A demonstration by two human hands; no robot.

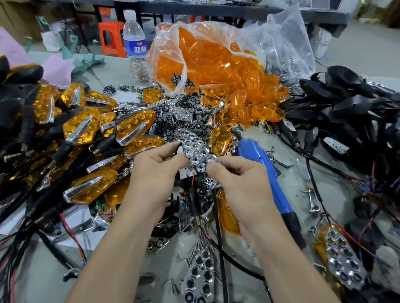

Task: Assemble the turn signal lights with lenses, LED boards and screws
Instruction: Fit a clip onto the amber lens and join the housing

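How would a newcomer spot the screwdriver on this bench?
Start at the clear bag of orange lenses at centre back. Below it, just right of the right hand, lies the screwdriver. It is the only blue-bodied tool here, tapering to a black tail.

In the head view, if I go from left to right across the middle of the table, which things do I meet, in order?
pile of finished lights → left hand → chrome reflector → right hand → blue screwdriver → heap of black housings
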